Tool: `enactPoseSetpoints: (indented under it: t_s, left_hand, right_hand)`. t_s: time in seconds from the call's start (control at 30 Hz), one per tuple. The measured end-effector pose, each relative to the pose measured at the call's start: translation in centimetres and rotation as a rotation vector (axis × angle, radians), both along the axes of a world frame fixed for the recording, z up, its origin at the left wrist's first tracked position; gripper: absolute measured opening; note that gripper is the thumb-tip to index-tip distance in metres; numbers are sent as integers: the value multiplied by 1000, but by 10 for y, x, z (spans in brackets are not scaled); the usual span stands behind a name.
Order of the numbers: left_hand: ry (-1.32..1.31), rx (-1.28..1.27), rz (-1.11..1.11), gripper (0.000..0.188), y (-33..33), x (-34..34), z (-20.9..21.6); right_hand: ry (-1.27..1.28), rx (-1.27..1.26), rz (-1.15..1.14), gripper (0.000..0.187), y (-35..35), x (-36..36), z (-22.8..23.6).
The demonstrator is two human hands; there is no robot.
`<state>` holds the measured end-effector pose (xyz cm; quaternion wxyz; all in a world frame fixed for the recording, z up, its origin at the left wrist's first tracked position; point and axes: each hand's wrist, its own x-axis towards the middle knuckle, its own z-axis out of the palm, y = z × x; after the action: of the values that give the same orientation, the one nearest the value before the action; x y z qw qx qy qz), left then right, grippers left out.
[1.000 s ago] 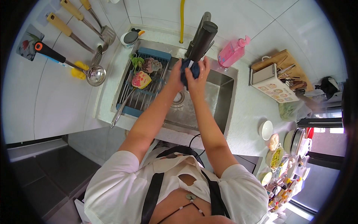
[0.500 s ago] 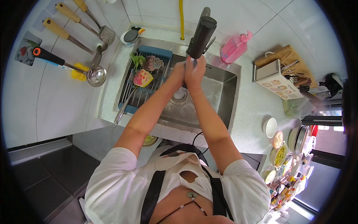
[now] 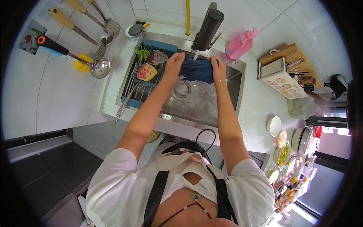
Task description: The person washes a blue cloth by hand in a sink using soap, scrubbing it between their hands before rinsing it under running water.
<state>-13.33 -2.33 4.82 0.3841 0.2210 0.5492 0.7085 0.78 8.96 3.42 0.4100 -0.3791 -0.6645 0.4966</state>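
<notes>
A dark blue cloth (image 3: 196, 70) is stretched between my two hands over the sink (image 3: 196, 111). My left hand (image 3: 174, 65) grips its left edge, and my right hand (image 3: 218, 69) is closed on its right edge. Water runs from the black faucet (image 3: 208, 30) onto the cloth's upper part. Below the cloth, the round drain (image 3: 182, 90) shows in the wet steel basin.
Left in the sink, a rack (image 3: 160, 46) holds sponges (image 3: 146, 72) and a long metal handle (image 3: 126, 103). A pink soap bottle (image 3: 240, 44) stands right of the faucet. Utensils, including a ladle (image 3: 100, 68), hang on the left wall. A white bowl (image 3: 274, 125) sits on the right counter.
My hands were together under the faucet. They have moved apart, spreading the dark blue cloth between them, and the water stream now shows.
</notes>
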Motion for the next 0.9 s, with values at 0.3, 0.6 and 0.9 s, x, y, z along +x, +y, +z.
enactPoseSetpoints:
  t_s: [0.3, 0.6, 0.9]
  left_hand:
    - [234, -143, 161, 36, 3, -39, -14]
    - [299, -192, 9, 37, 19, -43, -5]
    - [1291, -281, -644, 49, -5, -57, -22]
  right_hand:
    - [-209, 80, 56, 25, 8, 30, 29]
    - [-65, -11, 80, 20, 37, 11, 26]
    - [83, -580, 393, 24, 29, 21, 54]
